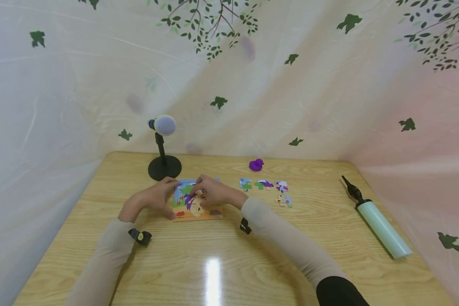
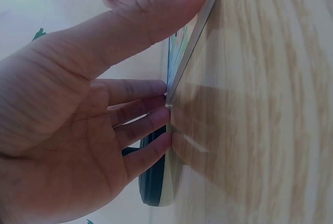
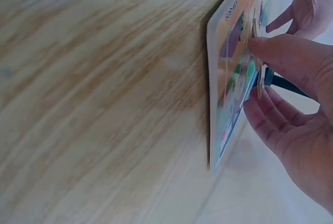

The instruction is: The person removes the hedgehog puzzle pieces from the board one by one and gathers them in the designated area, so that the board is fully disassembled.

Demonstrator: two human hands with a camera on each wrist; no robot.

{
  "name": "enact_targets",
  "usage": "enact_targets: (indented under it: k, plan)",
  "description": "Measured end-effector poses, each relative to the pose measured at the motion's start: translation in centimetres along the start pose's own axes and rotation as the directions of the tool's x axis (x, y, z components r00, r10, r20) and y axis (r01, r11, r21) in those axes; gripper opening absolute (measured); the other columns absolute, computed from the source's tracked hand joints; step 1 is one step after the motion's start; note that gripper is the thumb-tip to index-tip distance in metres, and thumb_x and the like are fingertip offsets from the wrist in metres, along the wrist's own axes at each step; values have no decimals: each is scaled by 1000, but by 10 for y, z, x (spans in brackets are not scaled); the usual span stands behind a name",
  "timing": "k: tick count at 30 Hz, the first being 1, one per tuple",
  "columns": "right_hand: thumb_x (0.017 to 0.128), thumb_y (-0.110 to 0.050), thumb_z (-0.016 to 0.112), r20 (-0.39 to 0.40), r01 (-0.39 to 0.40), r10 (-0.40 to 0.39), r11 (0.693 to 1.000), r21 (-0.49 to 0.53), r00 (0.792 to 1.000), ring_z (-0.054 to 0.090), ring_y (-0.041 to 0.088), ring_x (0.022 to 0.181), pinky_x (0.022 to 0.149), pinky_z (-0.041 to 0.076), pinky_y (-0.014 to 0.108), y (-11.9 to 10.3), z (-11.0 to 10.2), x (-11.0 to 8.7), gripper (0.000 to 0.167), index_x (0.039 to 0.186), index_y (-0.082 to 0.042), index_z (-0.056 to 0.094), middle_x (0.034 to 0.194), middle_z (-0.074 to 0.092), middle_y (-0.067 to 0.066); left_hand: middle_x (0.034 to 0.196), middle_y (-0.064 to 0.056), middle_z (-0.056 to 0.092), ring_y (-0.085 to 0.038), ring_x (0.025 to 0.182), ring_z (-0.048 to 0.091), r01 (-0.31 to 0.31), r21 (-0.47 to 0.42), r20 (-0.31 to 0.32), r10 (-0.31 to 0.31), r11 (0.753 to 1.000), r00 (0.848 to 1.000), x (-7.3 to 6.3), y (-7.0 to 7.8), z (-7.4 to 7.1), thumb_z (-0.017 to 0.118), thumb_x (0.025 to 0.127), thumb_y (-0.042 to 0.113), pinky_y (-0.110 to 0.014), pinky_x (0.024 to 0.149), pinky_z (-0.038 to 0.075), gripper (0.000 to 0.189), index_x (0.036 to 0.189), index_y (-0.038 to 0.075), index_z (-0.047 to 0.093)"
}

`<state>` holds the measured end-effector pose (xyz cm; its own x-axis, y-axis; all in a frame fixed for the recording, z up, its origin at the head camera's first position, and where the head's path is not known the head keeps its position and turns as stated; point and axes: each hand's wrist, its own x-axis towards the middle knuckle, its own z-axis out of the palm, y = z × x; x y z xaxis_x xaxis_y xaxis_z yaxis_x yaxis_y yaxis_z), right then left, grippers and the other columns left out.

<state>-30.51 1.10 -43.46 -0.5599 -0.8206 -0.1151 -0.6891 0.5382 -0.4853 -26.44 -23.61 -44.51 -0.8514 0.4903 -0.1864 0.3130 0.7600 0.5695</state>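
A colourful jigsaw puzzle board (image 1: pixel 208 216) with an orange lower strip lies flat on the table, left of centre. My left hand (image 1: pixel 156 198) spans its left side, fingers straight. In the left wrist view, the thumb (image 2: pixel 151 23) rests on the board's near edge and the fingertips touch down by the far corner. Over the board's middle, my right hand (image 1: pixel 214 192) pinches a puzzle piece (image 3: pixel 260 84) between thumb and fingers. That piece shows nearly edge-on in the right wrist view, tilted close over the picture; in the head view the hand hides most of it.
Several loose puzzle pieces (image 1: pixel 265 184) lie right of the board. Behind them sits a purple rubber duck (image 1: pixel 256 165). A round-headed device on a black stand (image 1: pixel 165 166) stands behind the left hand. A pale green hand pump (image 1: pixel 383 228) lies near the table's right edge.
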Motion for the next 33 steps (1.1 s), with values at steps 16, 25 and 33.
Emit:
enact_targets:
  k: [16,25,33]
  plan:
    - [87,-5,76,-67,32,-31,999,19,997,57,23,118,97,53,32,17,4,-10,42,129,-9,69,133,58,12,156,-28,26,-50,145,29,15,10,9,-15,1000,1000,0,1,-1,94,70,34,-67,119,27,112,155,-5,32]
    - [85,-3,78,-75,25,-22,999,39,997,58,24,120,98,54,35,23,-2,-29,43,127,-9,70,135,59,11,156,-28,27,-50,145,29,25,11,7,-25,1000,1000,1,3,-1,94,70,35,-66,120,27,112,155,-6,33]
    - [89,-1,73,-55,-18,24,993,115,998,57,27,125,102,54,43,36,-12,-59,40,129,-8,69,137,58,9,155,-29,27,-51,144,29,15,1,1,-15,1000,1000,0,2,0,95,69,33,-66,120,27,111,154,-6,34]
